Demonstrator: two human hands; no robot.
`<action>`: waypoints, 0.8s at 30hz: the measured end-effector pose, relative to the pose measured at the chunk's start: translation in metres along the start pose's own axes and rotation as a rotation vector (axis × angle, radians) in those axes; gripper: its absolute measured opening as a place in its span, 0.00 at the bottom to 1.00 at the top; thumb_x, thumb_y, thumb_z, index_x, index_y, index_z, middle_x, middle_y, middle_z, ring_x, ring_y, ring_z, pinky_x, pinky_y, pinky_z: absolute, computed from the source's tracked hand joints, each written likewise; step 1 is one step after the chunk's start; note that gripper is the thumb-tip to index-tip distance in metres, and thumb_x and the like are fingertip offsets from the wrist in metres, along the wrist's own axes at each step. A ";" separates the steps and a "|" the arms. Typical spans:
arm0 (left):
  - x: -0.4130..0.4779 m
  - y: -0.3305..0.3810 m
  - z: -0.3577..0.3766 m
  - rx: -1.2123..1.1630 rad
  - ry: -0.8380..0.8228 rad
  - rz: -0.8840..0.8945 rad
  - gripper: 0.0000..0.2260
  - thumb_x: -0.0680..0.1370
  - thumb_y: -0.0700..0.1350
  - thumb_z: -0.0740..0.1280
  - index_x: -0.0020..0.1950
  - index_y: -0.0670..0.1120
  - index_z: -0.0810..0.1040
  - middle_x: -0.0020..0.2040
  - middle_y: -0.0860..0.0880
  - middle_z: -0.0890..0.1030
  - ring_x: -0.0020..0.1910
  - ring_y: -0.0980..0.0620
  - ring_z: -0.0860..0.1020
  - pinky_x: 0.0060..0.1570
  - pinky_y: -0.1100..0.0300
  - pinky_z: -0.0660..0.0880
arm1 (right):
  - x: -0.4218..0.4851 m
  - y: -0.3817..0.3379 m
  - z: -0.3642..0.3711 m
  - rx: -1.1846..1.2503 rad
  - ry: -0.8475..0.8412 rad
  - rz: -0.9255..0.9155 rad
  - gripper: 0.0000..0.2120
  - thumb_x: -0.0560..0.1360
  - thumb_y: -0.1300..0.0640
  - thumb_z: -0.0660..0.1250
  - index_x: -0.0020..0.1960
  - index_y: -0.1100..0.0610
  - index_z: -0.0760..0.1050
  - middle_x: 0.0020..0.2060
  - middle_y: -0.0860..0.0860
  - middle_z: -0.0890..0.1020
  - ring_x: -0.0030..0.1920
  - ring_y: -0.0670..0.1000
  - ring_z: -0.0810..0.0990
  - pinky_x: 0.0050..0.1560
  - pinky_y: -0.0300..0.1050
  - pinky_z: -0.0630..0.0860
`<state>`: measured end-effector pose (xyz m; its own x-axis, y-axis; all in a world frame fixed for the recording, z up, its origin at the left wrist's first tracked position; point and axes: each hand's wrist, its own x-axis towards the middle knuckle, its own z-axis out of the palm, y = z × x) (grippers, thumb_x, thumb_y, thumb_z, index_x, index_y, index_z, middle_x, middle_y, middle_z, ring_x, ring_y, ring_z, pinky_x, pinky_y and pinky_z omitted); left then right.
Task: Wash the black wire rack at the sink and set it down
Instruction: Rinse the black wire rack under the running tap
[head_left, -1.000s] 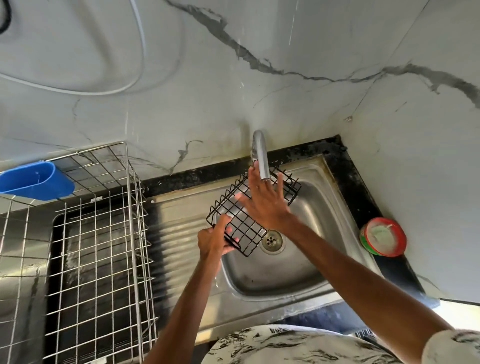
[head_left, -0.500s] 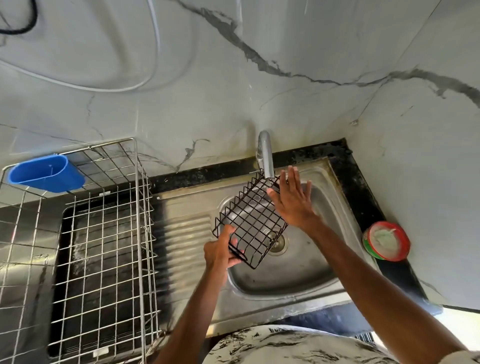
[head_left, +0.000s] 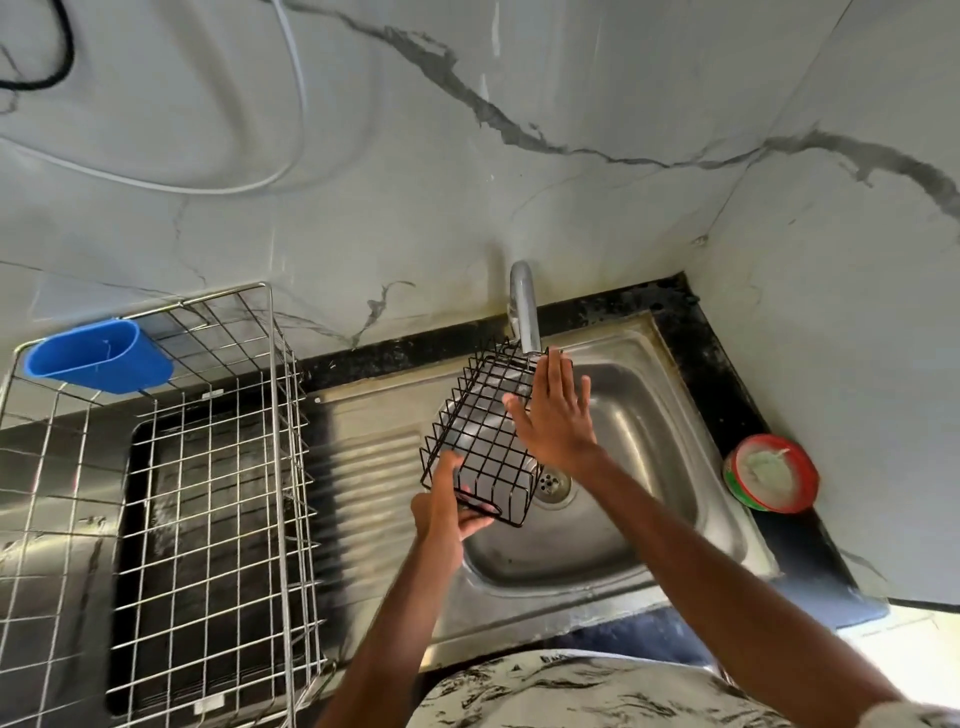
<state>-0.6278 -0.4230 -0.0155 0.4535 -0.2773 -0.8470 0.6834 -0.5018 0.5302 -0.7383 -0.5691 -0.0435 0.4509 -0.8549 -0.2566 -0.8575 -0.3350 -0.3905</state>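
Compared with half a second before, the black wire rack (head_left: 480, 436) was turned a little more on its edge, and the right hand (head_left: 558, 415) had slid from the rack's far corner down onto its right side. There it lay flat, with straight, spread fingers, not gripping. The left hand (head_left: 449, 509) kept its hold, fingers curled round the near end of the rack at 7 o'clock. The rack hung tilted in the air above the left part of the steel sink (head_left: 727, 519), its far end just under the faucet (head_left: 523, 306) at 12 o'clock. Whether water was running, I could not tell. At 3 o'clock from the sink, on the black counter (head_left: 727, 374), stood a round red and green tub (head_left: 771, 473) with a whitish mass inside. At 9 o'clock stood a silver wire dish basket (head_left: 208, 467), and a blue holder (head_left: 98, 356) hung on its far left rim; what was inside the holder could not be seen. The rack hid the mouth of the faucet and part of the basin, and the drain (head_left: 551, 483) showed just beside its lower right corner. The right forearm crossed over the near right side of the basin.
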 end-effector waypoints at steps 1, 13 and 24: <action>-0.001 0.000 -0.001 -0.005 -0.002 -0.006 0.15 0.77 0.48 0.74 0.46 0.37 0.77 0.40 0.38 0.81 0.38 0.39 0.83 0.45 0.41 0.83 | 0.015 0.003 -0.005 -0.008 -0.025 0.007 0.41 0.82 0.33 0.44 0.81 0.62 0.37 0.80 0.59 0.37 0.80 0.58 0.35 0.76 0.63 0.37; 0.007 -0.003 -0.008 -0.067 -0.038 -0.026 0.16 0.77 0.49 0.74 0.50 0.37 0.76 0.45 0.36 0.80 0.49 0.32 0.84 0.57 0.32 0.80 | 0.025 -0.011 -0.004 -0.037 0.026 -0.039 0.36 0.83 0.38 0.47 0.80 0.64 0.51 0.79 0.67 0.42 0.79 0.66 0.37 0.77 0.61 0.37; 0.026 0.012 -0.021 0.168 0.019 0.208 0.11 0.76 0.48 0.77 0.48 0.41 0.82 0.48 0.40 0.85 0.41 0.41 0.87 0.43 0.45 0.85 | -0.022 0.005 -0.001 0.095 -0.093 -0.100 0.40 0.82 0.35 0.47 0.81 0.56 0.33 0.80 0.53 0.33 0.79 0.55 0.33 0.77 0.65 0.38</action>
<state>-0.5964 -0.4189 -0.0304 0.5858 -0.3744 -0.7188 0.4706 -0.5648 0.6778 -0.7529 -0.5522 -0.0395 0.5575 -0.7772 -0.2916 -0.7820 -0.3738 -0.4988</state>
